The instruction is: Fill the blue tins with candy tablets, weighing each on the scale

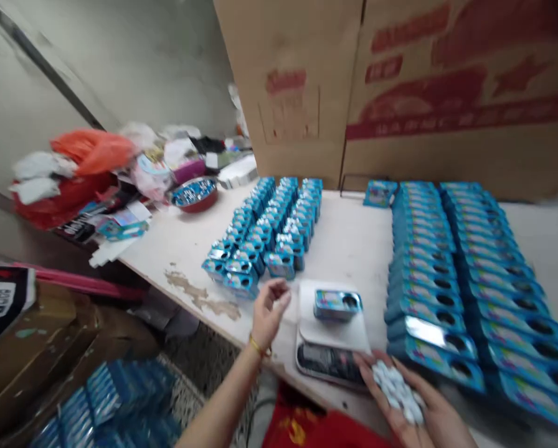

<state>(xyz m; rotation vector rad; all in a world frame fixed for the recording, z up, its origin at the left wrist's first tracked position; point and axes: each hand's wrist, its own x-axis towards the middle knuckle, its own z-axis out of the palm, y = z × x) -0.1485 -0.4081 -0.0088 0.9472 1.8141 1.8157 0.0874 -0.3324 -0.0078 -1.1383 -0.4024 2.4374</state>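
Observation:
My right hand (pixel 412 401) lies palm up at the table's front edge, cupping a heap of small white pieces (pixel 397 391). My left hand (pixel 268 311), with a gold bracelet at the wrist, hovers just left of a small white scale (pixel 334 339), fingers curled in a pinch; what they hold is blurred. A blue box with an oval window (pixel 337 304) sits on the scale's platform. Just beyond my left hand stand rows of small blue boxes (pixel 268 233).
Two long rows of flat blue window boxes (pixel 466 274) fill the table's right side. Large cardboard cartons (pixel 400 93) wall off the back. A red bowl (pixel 195 194), bags and clutter sit at the far left. More blue boxes (pixel 111 404) lie in a carton on the floor.

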